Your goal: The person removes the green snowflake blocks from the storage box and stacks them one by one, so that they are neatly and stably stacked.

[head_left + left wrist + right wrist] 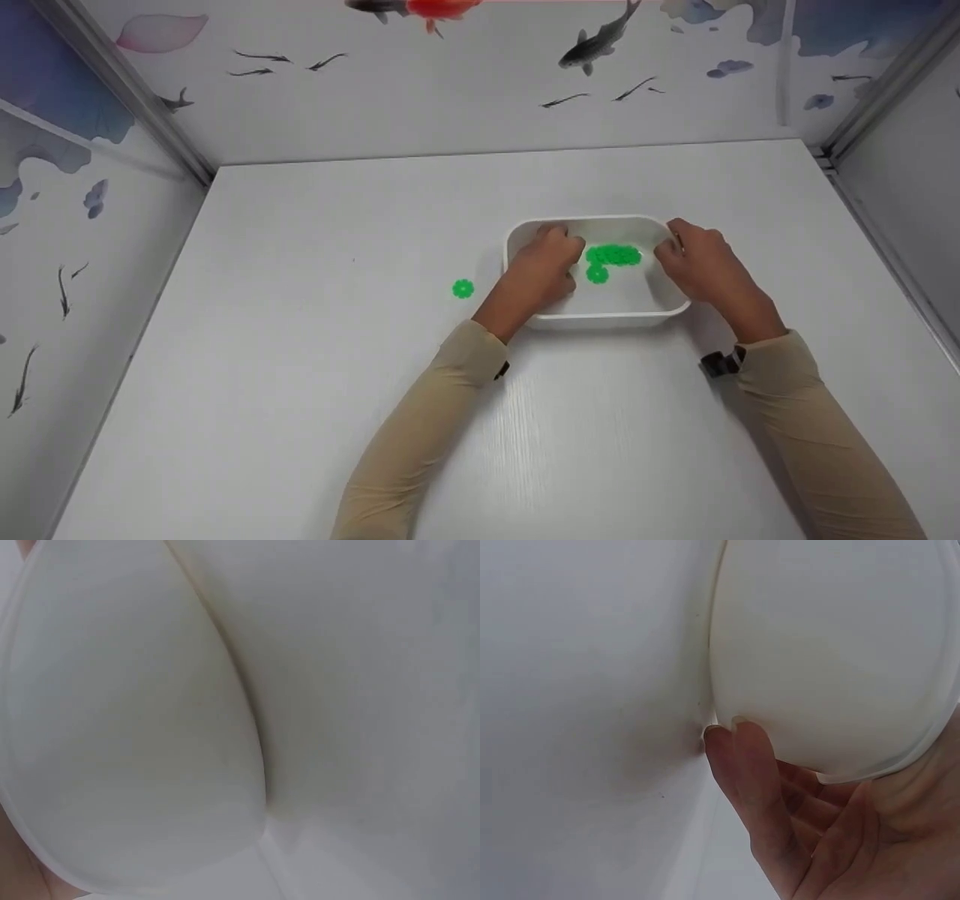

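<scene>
- Leftmost of the pieces, one green flower-shaped piece (463, 289) lies on the white table (262, 337), just outside the white tray (607, 316).
- Your left hand (541, 271) reaches over the tray's left end with its fingers bent inside; I cannot tell whether they hold anything.
- The tray sits on the table between your two arms, and in it an overlapping green cluster (615, 255) lies near the far wall, with a single green disc (598, 274) on its near side.
- Your right hand (701, 259) grasps the tray's right end, two fingertips against the outer wall.
</scene>
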A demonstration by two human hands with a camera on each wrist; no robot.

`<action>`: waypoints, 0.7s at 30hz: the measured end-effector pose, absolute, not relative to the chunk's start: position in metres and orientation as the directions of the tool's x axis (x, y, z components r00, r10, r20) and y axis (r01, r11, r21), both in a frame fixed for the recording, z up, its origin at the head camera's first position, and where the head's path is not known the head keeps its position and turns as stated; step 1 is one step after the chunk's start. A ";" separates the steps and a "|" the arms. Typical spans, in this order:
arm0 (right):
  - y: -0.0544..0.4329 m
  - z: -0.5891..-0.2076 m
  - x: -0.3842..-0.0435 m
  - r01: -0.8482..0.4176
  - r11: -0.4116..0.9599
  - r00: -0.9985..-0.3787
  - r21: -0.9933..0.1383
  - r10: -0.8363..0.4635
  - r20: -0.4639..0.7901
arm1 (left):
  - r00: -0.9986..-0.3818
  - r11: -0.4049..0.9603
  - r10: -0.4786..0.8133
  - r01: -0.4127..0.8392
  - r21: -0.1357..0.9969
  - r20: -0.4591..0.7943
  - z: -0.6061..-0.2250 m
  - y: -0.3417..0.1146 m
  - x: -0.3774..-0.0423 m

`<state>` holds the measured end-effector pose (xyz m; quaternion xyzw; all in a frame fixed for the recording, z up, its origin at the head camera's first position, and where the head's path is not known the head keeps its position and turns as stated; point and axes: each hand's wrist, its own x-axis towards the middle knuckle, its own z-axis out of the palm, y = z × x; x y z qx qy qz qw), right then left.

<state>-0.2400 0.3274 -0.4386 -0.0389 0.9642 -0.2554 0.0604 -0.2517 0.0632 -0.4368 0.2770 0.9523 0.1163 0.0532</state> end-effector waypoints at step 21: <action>0.333 -0.434 -0.243 -0.069 0.856 -0.982 -0.512 -0.148 -0.114 | -0.777 0.719 0.627 0.607 0.339 0.060 -0.422 0.051 -0.240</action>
